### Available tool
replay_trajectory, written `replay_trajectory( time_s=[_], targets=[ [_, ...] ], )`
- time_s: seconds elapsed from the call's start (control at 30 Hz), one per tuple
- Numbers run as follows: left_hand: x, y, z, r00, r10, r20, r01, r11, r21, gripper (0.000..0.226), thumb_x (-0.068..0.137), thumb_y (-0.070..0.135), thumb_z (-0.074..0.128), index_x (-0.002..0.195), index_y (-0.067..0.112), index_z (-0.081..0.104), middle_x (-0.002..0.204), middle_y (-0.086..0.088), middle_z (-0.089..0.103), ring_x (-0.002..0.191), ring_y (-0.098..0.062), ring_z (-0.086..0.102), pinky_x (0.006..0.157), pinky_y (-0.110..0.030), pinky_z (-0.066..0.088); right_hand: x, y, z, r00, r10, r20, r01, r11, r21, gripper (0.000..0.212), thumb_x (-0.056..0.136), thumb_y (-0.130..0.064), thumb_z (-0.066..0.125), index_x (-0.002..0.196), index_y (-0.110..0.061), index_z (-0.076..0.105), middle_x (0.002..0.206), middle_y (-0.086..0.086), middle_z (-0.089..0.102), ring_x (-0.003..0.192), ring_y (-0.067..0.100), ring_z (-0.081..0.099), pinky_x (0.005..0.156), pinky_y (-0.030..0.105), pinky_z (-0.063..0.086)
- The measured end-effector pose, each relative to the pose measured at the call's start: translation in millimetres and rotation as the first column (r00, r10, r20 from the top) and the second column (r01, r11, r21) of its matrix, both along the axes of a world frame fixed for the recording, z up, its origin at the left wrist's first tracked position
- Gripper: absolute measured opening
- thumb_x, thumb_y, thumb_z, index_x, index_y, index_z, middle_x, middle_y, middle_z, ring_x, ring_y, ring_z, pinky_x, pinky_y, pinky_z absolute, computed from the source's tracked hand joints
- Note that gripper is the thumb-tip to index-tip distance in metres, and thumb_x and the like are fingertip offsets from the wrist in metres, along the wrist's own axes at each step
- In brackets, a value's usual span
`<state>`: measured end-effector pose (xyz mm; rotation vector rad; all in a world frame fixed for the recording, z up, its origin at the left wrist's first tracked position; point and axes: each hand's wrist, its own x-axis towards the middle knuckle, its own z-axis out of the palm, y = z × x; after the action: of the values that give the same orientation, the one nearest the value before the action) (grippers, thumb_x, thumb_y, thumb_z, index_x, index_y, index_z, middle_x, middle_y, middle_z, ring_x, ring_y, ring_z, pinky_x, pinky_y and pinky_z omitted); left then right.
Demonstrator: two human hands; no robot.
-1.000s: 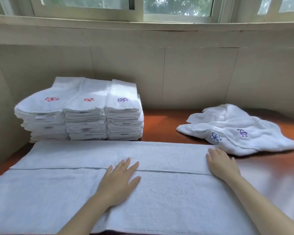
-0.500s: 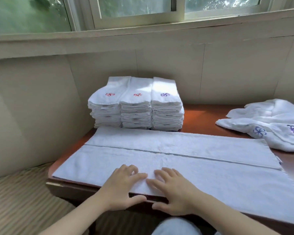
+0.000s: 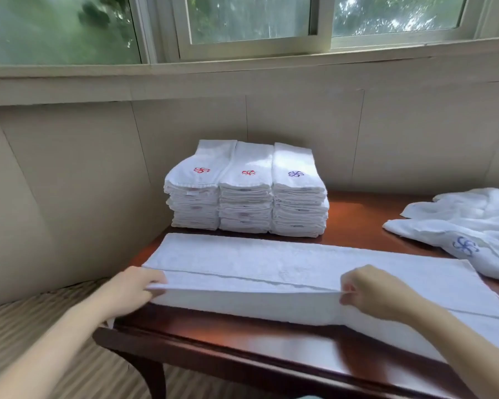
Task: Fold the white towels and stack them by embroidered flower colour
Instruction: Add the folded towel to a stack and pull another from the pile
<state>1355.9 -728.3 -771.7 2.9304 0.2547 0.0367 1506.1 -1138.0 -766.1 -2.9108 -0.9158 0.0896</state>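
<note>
Towel (image 3: 271, 263) lies lengthwise along the table's (image 3: 242, 344) front edge. Left hand (image 3: 133, 286) and right hand (image 3: 369, 295) each pinch its near hem, raised slightly. Best carried over level, both ends together, landing square on the far edge.

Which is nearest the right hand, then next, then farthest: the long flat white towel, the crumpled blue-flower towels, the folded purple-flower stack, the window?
1. Long flat white towel: the right hand pinches its edge.
2. Crumpled blue-flower towels: off to the right.
3. Folded purple-flower stack: farther back, to the left.
4. Window: high behind everything.
</note>
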Motion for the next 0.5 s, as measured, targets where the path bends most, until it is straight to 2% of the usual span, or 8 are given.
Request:
replay_trajectory(
  time_s=[0.03,0.07,0.13,0.2,0.27,0.33,0.4,0.5],
  targets=[
    [5,14,11,0.999,0.04,0.001,-0.04,0.998,-0.048,0.034,0.085,0.009,0.06,0.066,0.038,0.062,0.075,0.011,0.066,0.074,-0.006,0.057,0.069,-0.02,0.042,13,-2,7,0.999,-0.015,-0.028,0.015,1.0,-0.018,0.032,0.088,-0.036,0.061,0.064,-0.031,0.041,0.082,-0.013,0.05,0.085,0.015,0.049,0.068,0.026,0.036],
    [11,26,20,0.997,0.081,0.021,-0.078,0.991,-0.106,0.035,0.084,0.006,0.062,0.063,0.034,0.064,0.071,0.01,0.067,0.071,-0.006,0.057,0.065,-0.018,0.041,25,-1,14,0.999,-0.024,-0.036,0.024,1.0,-0.002,0.036,0.088,-0.035,0.062,0.061,-0.032,0.04,0.077,-0.015,0.047,0.082,0.014,0.048,0.067,0.027,0.036],
    [29,45,33,0.984,0.155,0.083,-0.128,0.956,-0.266,0.03,0.083,0.002,0.061,0.07,0.026,0.072,0.075,0.012,0.071,0.077,-0.004,0.062,0.068,-0.018,0.043,49,8,23,0.998,-0.068,-0.008,0.068,0.997,0.043,0.037,0.09,-0.029,0.061,0.059,-0.034,0.042,0.074,-0.014,0.046,0.079,0.016,0.05,0.066,0.027,0.037],
    [54,55,38,0.961,0.242,0.136,-0.169,0.899,-0.403,0.021,0.084,0.006,0.064,0.07,0.018,0.072,0.072,0.009,0.07,0.071,-0.008,0.06,0.065,-0.024,0.042,74,21,27,0.991,-0.128,0.042,0.123,0.987,0.107,0.03,0.092,-0.025,0.056,0.064,-0.033,0.049,0.079,-0.009,0.051,0.081,0.02,0.052,0.066,0.028,0.038],
    [82,59,31,0.934,0.332,0.132,-0.259,0.882,-0.393,0.023,0.083,0.013,0.065,0.061,0.012,0.062,0.061,0.002,0.057,0.061,-0.015,0.047,0.058,-0.027,0.033,98,34,24,0.98,-0.192,0.041,0.184,0.971,0.149,0.02,0.093,-0.025,0.053,0.074,-0.022,0.057,0.088,0.0,0.059,0.087,0.026,0.056,0.07,0.031,0.044],
    [107,62,15,0.905,0.411,0.11,-0.361,0.878,-0.314,0.019,0.082,0.015,0.059,0.064,0.012,0.06,0.064,-0.003,0.054,0.065,-0.019,0.044,0.058,-0.029,0.031,116,45,8,0.983,-0.182,-0.001,0.182,0.979,0.091,0.027,0.094,-0.022,0.049,0.067,-0.02,0.048,0.09,0.004,0.059,0.089,0.026,0.057,0.069,0.03,0.041],
    [126,66,-3,0.883,0.459,0.097,-0.417,0.862,-0.289,0.019,0.084,0.016,0.052,0.068,0.01,0.061,0.071,-0.008,0.06,0.071,-0.022,0.048,0.062,-0.03,0.038,128,53,-17,0.98,-0.196,-0.034,0.197,0.979,0.049,0.032,0.093,-0.019,0.045,0.062,-0.02,0.038,0.085,0.002,0.058,0.086,0.025,0.055,0.066,0.03,0.035],
    [139,75,-27,0.836,0.533,0.128,-0.481,0.826,-0.294,0.026,0.087,0.025,0.048,0.062,0.016,0.046,0.067,0.001,0.054,0.066,-0.022,0.047,0.058,-0.029,0.033,146,53,-38,0.955,-0.291,-0.059,0.297,0.947,0.121,0.028,0.092,-0.023,0.047,0.065,-0.017,0.046,0.077,-0.004,0.057,0.083,0.022,0.057,0.065,0.031,0.039]
  ],
)
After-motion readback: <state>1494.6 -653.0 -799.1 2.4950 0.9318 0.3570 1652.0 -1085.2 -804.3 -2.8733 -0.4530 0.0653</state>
